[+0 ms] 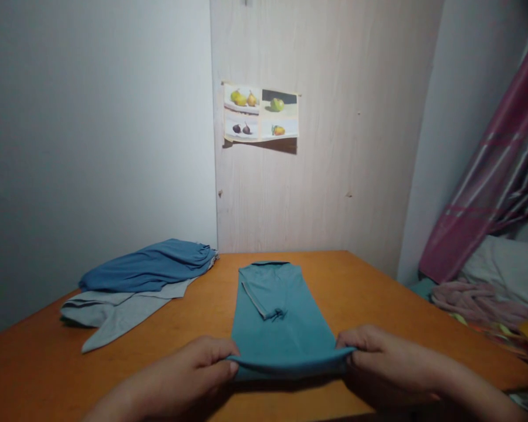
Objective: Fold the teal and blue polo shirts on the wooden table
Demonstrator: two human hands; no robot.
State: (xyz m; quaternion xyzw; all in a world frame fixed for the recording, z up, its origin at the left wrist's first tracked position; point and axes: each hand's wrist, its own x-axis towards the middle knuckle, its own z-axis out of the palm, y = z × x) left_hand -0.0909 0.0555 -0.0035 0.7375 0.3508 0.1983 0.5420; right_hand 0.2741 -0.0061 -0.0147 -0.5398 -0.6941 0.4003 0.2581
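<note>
A teal shirt [286,305] lies folded into a long narrow shape on the table, its far end showing a dark neck-like opening. A folded-over strip with a gathered end rests on its upper face. My left hand [211,360] pinches the near left corner of the cloth between thumb and fingers. At the near right corner, my right hand [369,354] grips the cloth in the same way. Between the two hands the near edge is lifted off the table and sags slightly in the middle.
On the left of the orange-brown table [356,299] lies a blue garment [154,266] over a light grey one [123,310]. A fruit picture [260,114] hangs on the back wall. To the right are a pink curtain [475,199] and a pinkish cloth [470,302].
</note>
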